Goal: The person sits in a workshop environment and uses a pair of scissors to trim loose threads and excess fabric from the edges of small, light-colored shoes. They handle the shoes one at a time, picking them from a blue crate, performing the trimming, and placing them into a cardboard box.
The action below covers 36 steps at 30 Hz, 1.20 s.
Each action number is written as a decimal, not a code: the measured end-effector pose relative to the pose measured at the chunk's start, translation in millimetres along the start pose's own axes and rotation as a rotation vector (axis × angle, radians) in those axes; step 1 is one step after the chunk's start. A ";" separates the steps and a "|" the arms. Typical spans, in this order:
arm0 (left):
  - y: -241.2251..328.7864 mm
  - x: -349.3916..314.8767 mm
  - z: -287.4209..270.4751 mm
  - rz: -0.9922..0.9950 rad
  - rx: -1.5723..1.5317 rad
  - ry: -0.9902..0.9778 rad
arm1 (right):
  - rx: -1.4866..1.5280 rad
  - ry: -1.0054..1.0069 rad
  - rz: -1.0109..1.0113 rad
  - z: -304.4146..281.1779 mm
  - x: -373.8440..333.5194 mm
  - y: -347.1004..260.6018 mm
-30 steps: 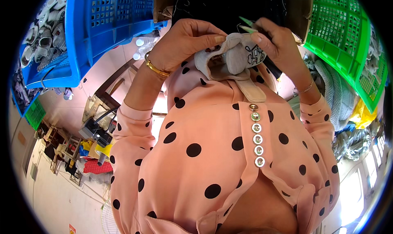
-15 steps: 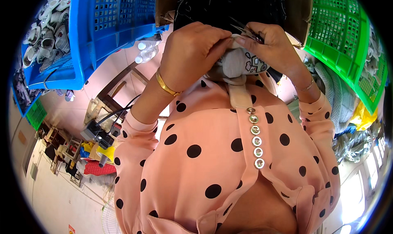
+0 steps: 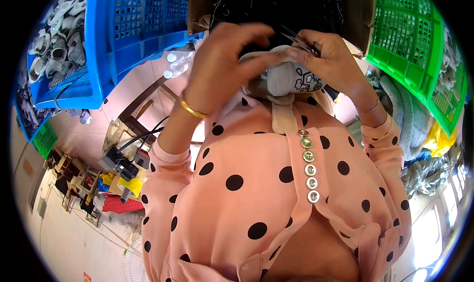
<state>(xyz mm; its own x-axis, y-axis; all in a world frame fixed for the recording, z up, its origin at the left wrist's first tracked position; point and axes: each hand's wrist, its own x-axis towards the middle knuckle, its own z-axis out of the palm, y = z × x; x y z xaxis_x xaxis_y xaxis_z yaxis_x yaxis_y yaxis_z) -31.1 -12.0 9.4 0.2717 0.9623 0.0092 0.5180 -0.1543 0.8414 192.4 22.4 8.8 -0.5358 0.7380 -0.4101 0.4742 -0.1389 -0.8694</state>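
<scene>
Many shoes (image 3: 58, 54) in a blue crate (image 3: 94, 67), left grip (image 3: 220, 69) loose, right grip (image 3: 333, 60) around scissors (image 3: 301, 41) at a grey shoe (image 3: 283, 79)

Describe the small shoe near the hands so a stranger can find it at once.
Start at the pink, black-dotted shirt. Above its buttons, at the right hand, is a pale grey shoe with a black drawing. Unlike shoes heaped in the blue crate, it is alone.

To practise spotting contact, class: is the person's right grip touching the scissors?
Touching. The head view shows the right grip holding the scissors, their blades jutting out between thumb and index finger.
</scene>
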 end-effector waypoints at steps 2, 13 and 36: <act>-2.4 -0.8 10.8 0.091 0.049 0.007 | -0.026 0.001 -0.033 0.7 -0.7 -0.1; -18.5 1.7 29.3 0.563 0.365 0.242 | 0.313 0.227 -0.043 0.7 1.3 19.7; 1.1 15.1 42.0 -0.137 -0.156 -0.016 | -0.528 0.170 -0.083 -15.5 -42.2 23.0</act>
<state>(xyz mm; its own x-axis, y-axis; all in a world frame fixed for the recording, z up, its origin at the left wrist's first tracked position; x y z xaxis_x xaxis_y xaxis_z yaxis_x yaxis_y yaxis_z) 7.6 -7.0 -12.2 0.2206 0.9681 -0.1188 0.4193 0.0158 0.9077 236.7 -1.6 10.4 -0.4874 0.8343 -0.2578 0.7438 0.2419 -0.6231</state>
